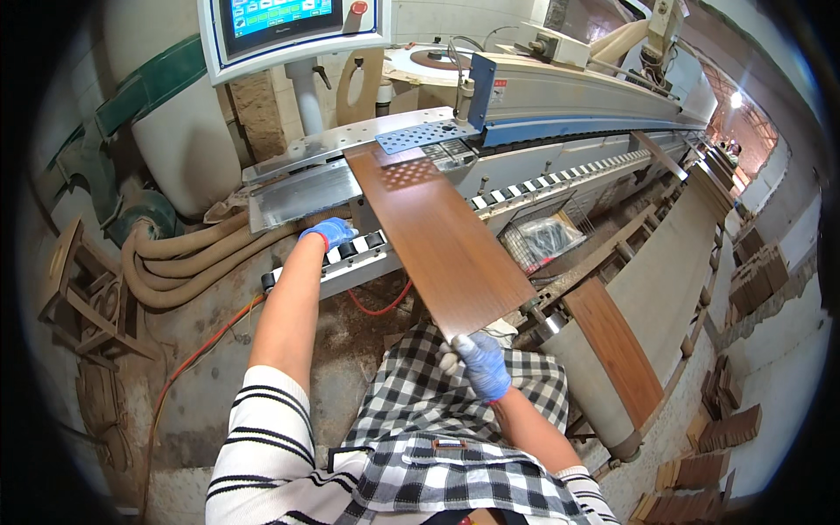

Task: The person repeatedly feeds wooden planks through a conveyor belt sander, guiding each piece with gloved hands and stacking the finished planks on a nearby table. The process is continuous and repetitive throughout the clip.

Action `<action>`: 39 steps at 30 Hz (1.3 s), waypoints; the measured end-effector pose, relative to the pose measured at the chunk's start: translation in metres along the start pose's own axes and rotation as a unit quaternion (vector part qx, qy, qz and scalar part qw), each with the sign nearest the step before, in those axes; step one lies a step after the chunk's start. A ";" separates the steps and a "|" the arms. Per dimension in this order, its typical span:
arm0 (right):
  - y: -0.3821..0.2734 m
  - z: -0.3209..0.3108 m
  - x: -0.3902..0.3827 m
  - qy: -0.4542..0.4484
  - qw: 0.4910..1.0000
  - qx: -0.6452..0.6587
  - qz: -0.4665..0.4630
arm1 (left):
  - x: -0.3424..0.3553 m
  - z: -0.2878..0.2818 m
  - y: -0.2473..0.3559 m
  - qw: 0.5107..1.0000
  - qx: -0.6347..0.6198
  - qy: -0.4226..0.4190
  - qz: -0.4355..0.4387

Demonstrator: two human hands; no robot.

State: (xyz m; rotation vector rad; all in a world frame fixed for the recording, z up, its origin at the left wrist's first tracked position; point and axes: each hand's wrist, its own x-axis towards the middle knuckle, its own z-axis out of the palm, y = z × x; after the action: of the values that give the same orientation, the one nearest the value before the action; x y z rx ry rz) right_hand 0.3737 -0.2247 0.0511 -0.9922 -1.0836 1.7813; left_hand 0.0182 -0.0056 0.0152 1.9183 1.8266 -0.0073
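A long brown wood-grain board (455, 254) slants across the middle. Its far end lies on the edge of a woodworking machine, beside a blue perforated plate (424, 137). At the board's near corner, my right hand (479, 366) in a blue glove with greyish fingertips is closed on the edge. My left hand (331, 233), also gloved in blue, rests on a short rail of black and white rollers (354, 254) left of the board. Its fingers look stretched out, with nothing visible in them, though they show only in part.
A second brown board (617, 350) lies on a grey conveyor belt (661, 236) at right. Stacked boards (731, 429) stand farther right. A control screen (280, 19) rises at upper left. Thick hoses (188, 262) and a wooden stool (92, 293) are at left. A wire basket (544, 241) sits under the roller track.
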 end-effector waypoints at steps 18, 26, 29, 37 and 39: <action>-0.040 -0.123 0.051 0.302 0.943 0.083 -0.111 | 0.006 0.007 -0.012 1.000 -0.017 0.012 0.009; -0.030 -0.186 0.018 0.350 0.920 0.098 -0.147 | 0.006 0.007 -0.003 0.999 -0.038 0.018 0.011; 0.026 -0.245 -0.037 0.474 0.853 -0.046 -0.212 | 0.013 0.005 -0.015 0.999 -0.049 -0.019 -0.002; 0.093 -0.381 -0.257 0.737 0.671 0.044 -0.067 | 0.024 0.009 -0.044 0.993 -0.115 -0.005 0.024; 0.092 -0.389 -0.266 0.717 0.694 0.059 -0.024 | 0.024 0.009 -0.045 0.991 -0.130 -0.005 0.021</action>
State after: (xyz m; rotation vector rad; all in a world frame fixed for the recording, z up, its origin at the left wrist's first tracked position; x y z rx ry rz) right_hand 0.8001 -0.3823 -0.1048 -1.7068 0.0549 0.5132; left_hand -0.0184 0.0138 -0.0155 1.7690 1.6882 0.2222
